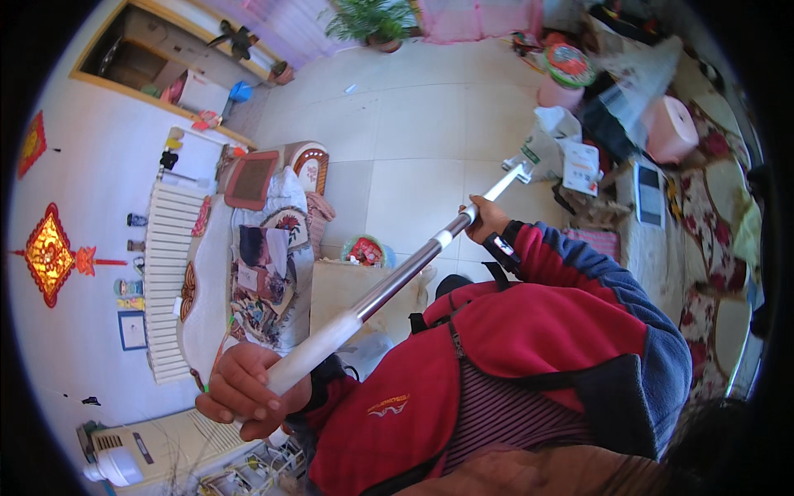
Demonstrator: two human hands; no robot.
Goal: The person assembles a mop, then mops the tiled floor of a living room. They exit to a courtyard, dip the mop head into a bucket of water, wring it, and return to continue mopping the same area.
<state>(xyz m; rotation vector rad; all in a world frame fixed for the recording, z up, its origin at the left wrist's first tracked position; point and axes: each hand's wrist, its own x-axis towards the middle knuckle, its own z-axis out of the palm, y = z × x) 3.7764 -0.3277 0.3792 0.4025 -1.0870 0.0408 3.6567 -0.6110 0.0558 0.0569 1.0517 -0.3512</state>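
A long white and silver pole [405, 269], like a mop or broom handle, slants across in front of my body. At its thick white near end my left hand [256, 388] is closed, fingers wrapped round it. Further up, my right hand [490, 219] grips the pole just past a white collar. The far end meets a small white fitting [521, 171] close to the floor, beside a white plastic bag [550, 140]. What lies beyond that fitting is partly hidden by the bag.
Pale tiles cover the floor [413, 124]. Left stands a sofa [207, 289] with cushions and a blanket, before a white radiator [165, 281]. A basin of red-wrapped things [364, 250] sits near the pole. On the right are a pink bin [670, 130] and a flowered sofa [711, 223].
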